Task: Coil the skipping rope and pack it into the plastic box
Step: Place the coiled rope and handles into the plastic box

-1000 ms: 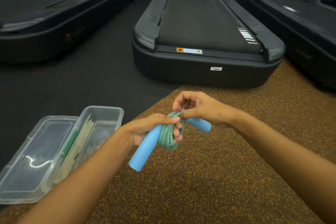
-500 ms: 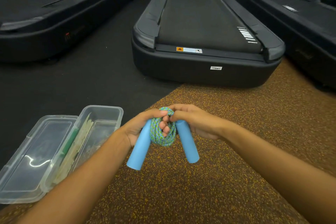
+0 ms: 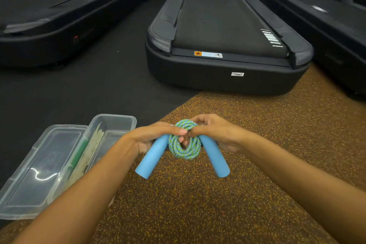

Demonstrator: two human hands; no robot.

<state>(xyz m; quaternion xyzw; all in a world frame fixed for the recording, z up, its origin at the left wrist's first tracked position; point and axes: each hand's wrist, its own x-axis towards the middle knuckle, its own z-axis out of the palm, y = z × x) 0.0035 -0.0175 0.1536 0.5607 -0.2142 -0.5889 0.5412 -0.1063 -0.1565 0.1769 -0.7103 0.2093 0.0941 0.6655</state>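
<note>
The skipping rope is wound into a small green-and-blue coil with two light blue handles hanging down on either side. My left hand grips the top of the left handle and pinches the coil. My right hand grips the top of the right handle and the coil's upper edge. Both hands hold the rope above the speckled brown mat. The clear plastic box lies open on the floor to the left, its lid flat beside it.
Inside the box lie a green item and pale strips. A black treadmill stands straight ahead, with two more at the left and right. The speckled brown mat is under my arms; dark flooring is to the left.
The right handle has swung down to hang beside the left one. The coil has opened into a flat round loop facing me, and both hands have dropped slightly.
</note>
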